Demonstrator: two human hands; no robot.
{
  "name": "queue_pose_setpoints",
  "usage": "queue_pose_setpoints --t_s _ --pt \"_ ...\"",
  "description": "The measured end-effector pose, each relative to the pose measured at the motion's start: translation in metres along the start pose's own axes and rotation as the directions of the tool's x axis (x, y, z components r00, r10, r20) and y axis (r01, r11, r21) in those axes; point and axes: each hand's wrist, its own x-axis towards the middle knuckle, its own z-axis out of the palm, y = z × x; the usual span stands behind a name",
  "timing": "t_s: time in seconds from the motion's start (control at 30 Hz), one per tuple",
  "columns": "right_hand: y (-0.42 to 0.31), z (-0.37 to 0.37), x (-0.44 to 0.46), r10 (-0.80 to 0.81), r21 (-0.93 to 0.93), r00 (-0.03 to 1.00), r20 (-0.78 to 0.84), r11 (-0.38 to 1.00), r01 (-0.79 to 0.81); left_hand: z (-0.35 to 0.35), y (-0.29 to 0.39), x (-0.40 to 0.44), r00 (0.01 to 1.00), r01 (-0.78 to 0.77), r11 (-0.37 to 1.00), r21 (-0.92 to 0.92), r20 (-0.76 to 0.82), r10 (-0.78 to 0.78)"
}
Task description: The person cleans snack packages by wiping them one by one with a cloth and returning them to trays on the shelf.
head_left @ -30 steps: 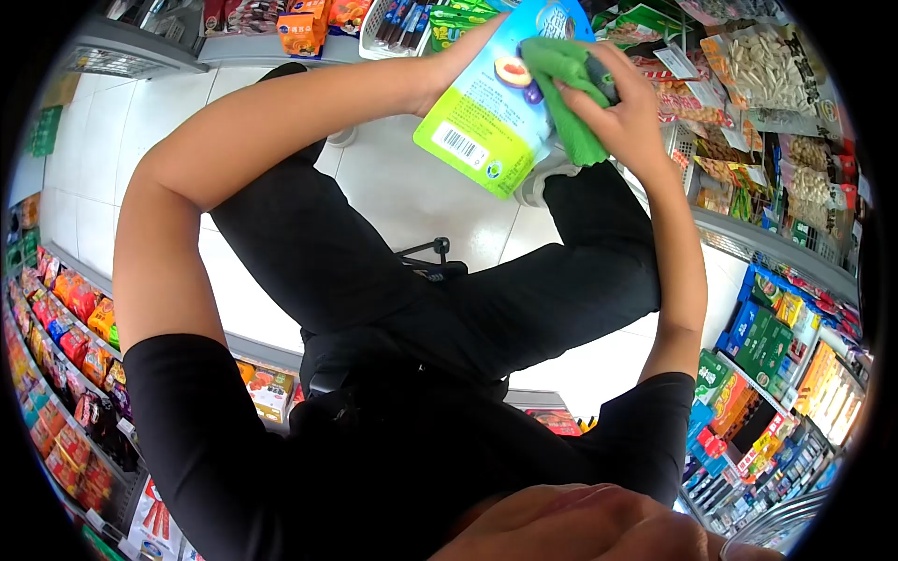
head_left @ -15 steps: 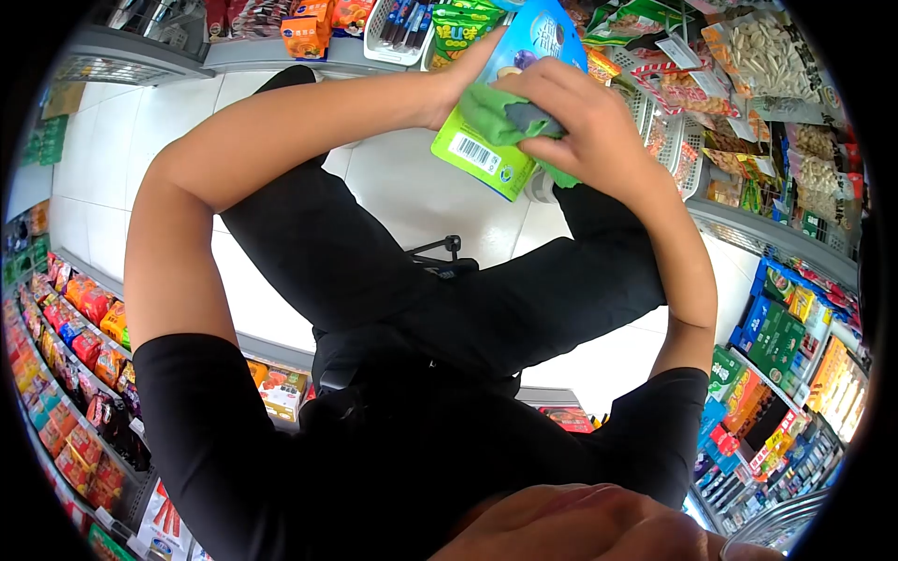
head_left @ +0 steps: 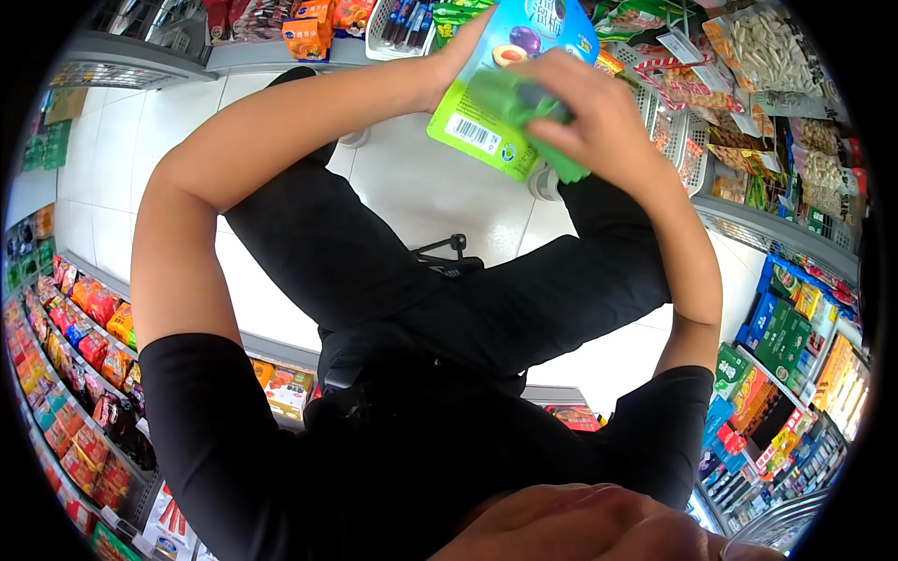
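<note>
A blue and green snack pouch (head_left: 486,140) with plums pictured on it is held up at the top centre, its barcode toward me. My left hand (head_left: 456,64) is closed on the pouch's left edge, its fingers mostly hidden behind it. Over the pouch's front, my right hand (head_left: 589,103) grips a green cloth (head_left: 510,98), blurred by motion. The cloth lies against the printed face, and one end hangs past the pouch's right side.
Hanging snack bags (head_left: 767,56) and white baskets (head_left: 690,154) line the shelf ahead and right. A white basket of dark packets (head_left: 402,33) stands at the top. Shelves of colourful packets (head_left: 89,351) are at left. Boxed goods (head_left: 776,337) stand at right. My black-trousered legs (head_left: 327,252) are spread over white floor tiles.
The pouch has tilted a little, showing more of its plum picture. My right hand and the cloth have shifted slightly across its face, and the cloth is now smeared by motion.
</note>
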Motion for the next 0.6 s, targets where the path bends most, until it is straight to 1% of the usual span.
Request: queue_pose_setpoints --t_s 0.1,0.13,0.23,0.27,0.37,0.4,0.5,0.53,0.6 --pt "0.026 0.0 -0.001 0.137 -0.066 0.972 -0.189 0.986 -0.152 0.0 0.008 -0.001 0.999 -0.024 0.998 -0.059 0.038 0.027" --pt "0.025 0.0 -0.003 0.185 -0.016 0.959 -0.214 0.981 -0.193 0.0 0.009 -0.002 0.998 -0.023 0.997 -0.073 0.053 0.027" --pt "0.013 -0.003 -0.002 0.074 0.011 0.985 -0.156 0.997 -0.073 0.0 0.01 -0.002 0.996 -0.022 0.993 -0.114 0.083 0.031" --pt "0.003 -0.004 -0.002 0.033 0.05 0.996 -0.084 0.998 -0.029 0.0 0.011 -0.001 0.995 -0.021 0.991 -0.129 0.094 0.033" --pt "-0.018 0.004 -0.002 -0.13 0.007 0.991 0.038 0.992 0.13 0.0 0.016 -0.003 0.992 -0.014 0.987 -0.16 0.125 0.034" --pt "-0.023 0.007 -0.001 -0.143 -0.006 0.989 0.043 0.99 0.144 0.001 0.018 -0.003 0.99 -0.009 0.986 -0.169 0.135 0.032" --pt "-0.02 0.003 0.001 -0.065 -0.012 0.997 0.043 0.998 0.066 0.003 0.025 -0.003 0.987 0.001 0.983 -0.183 0.156 0.028" --pt "-0.01 0.006 0.001 -0.046 0.006 0.997 -0.06 0.999 0.047 0.003 0.027 -0.004 0.987 0.002 0.983 -0.182 0.161 0.027" --pt "0.015 0.006 0.001 0.041 -0.067 0.973 -0.229 0.996 -0.058 0.002 0.031 -0.005 0.986 0.003 0.983 -0.186 0.167 0.028"
